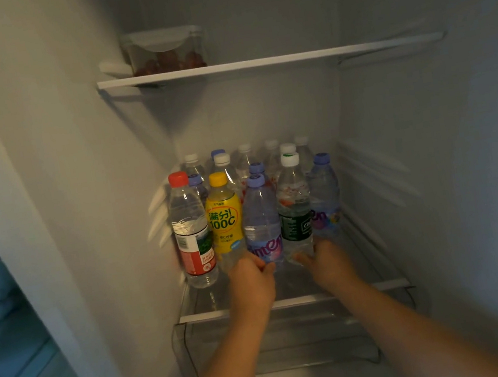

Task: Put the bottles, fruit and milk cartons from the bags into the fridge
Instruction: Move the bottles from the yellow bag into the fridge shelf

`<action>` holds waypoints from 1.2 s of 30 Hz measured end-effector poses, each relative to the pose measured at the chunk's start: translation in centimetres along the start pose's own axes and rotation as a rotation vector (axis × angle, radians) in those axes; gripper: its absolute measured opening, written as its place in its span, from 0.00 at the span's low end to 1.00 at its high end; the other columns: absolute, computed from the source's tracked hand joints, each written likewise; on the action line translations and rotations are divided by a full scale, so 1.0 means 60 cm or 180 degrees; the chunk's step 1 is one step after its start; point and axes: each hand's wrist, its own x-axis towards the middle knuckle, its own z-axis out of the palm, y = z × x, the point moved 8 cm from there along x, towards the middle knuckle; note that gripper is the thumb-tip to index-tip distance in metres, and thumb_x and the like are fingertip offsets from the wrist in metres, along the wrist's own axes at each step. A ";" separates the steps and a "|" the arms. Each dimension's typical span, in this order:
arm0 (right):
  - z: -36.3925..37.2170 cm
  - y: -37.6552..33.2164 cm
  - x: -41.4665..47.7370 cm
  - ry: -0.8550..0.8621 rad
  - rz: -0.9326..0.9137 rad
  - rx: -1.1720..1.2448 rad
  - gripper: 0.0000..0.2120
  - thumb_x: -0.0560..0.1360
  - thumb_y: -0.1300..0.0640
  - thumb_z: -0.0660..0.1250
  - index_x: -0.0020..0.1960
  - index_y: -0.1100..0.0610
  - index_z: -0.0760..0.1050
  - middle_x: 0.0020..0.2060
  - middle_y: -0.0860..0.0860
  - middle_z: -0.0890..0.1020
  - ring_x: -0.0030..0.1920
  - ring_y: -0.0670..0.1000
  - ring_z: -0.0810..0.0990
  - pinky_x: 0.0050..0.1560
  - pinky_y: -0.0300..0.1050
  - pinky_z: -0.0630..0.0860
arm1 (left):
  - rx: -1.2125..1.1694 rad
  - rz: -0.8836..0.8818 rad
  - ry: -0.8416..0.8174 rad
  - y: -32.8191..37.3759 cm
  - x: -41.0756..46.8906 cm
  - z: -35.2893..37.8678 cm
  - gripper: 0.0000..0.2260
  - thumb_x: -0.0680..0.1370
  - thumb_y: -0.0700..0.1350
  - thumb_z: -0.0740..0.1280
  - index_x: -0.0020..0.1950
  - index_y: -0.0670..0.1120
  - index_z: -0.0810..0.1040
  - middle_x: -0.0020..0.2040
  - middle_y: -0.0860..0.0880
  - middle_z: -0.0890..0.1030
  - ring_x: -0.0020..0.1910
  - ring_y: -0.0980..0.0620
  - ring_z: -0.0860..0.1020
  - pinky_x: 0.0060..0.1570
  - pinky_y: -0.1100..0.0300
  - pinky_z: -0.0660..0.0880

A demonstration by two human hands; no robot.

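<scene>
The fridge point(411, 130) stands open and dim, its walls soft with blur; what lies outside its left edge is too dark and smeared to name. The upper shelf point(254, 63) carries only a clear lidded box point(165, 50) at the back left, with dark red fruit point(169, 64) in its bottom; what kind of fruit is hard to make out. Under the lower shelf point(349, 292) sits a clear drawer point(265, 342), its contents not readable through the glare. The lower shelf holds upright bottles, packed close in rows. The back bottles point(246, 156) show little more than white and purple caps, as the front row hides their bodies. The front row runs, left to right, red-cap bottle point(190, 230), yellow bottle point(225, 221), purple bottle point(260, 219), green-label bottle point(294, 210), and a second purple-capped bottle point(325, 195) by the right wall, all touching or just beside each other. Both forearms reach in from below, cut off by the frame. The left hand point(251, 281) has its grip curled round the base of the purple bottle, covering its foot. The right hand point(329, 262) is at the base of the green-label bottle, thumb across its front; its fingers are hidden between that bottle and the one to its right, so I cannot tell whether the grip is closed.
</scene>
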 end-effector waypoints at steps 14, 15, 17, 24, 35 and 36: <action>-0.064 -0.049 -0.204 0.1399 -0.0621 -0.1432 0.27 0.75 0.47 0.61 0.71 0.58 0.71 0.68 0.58 0.74 0.66 0.61 0.72 0.63 0.57 0.71 | 0.0508 0.1909 0.0866 0.091 -0.104 -0.064 0.07 0.75 0.50 0.67 0.46 0.48 0.74 0.46 0.49 0.76 0.47 0.46 0.72 0.45 0.50 0.69; -0.055 -0.041 -0.223 0.1364 -0.0555 -0.1531 0.26 0.77 0.45 0.58 0.71 0.57 0.71 0.70 0.58 0.73 0.68 0.62 0.71 0.66 0.58 0.68 | 0.0622 0.1866 0.0855 0.085 -0.107 -0.063 0.08 0.75 0.50 0.67 0.48 0.48 0.75 0.49 0.49 0.77 0.50 0.45 0.73 0.46 0.49 0.70; -0.036 -0.020 -0.255 0.1192 -0.0442 -0.1681 0.27 0.79 0.44 0.54 0.74 0.54 0.68 0.75 0.57 0.67 0.74 0.62 0.65 0.71 0.61 0.60 | 0.0877 0.1779 0.0820 0.066 -0.123 -0.060 0.11 0.74 0.51 0.68 0.53 0.48 0.77 0.55 0.48 0.78 0.56 0.44 0.73 0.50 0.48 0.71; -0.019 0.017 -0.323 0.0560 -0.0147 -0.1737 0.36 0.77 0.37 0.53 0.81 0.46 0.47 0.81 0.51 0.46 0.80 0.56 0.47 0.73 0.67 0.56 | 0.1663 0.1449 0.0095 -0.038 -0.225 -0.033 0.30 0.80 0.60 0.57 0.80 0.49 0.62 0.81 0.49 0.58 0.80 0.44 0.54 0.77 0.44 0.49; 0.012 0.021 -0.490 -0.0992 0.0151 -0.1023 0.33 0.82 0.39 0.53 0.81 0.44 0.42 0.81 0.47 0.41 0.80 0.56 0.42 0.77 0.64 0.46 | 0.2128 -0.0074 -0.0697 -0.096 -0.467 -0.109 0.33 0.81 0.66 0.45 0.81 0.54 0.38 0.81 0.52 0.37 0.80 0.49 0.35 0.78 0.43 0.36; 0.013 0.019 -0.515 -0.1083 0.0091 -0.0955 0.32 0.82 0.39 0.52 0.81 0.43 0.41 0.80 0.46 0.40 0.80 0.55 0.41 0.77 0.64 0.45 | 0.2132 -0.0147 -0.0652 -0.100 -0.499 -0.119 0.33 0.81 0.66 0.44 0.81 0.54 0.38 0.81 0.53 0.37 0.79 0.50 0.34 0.77 0.43 0.35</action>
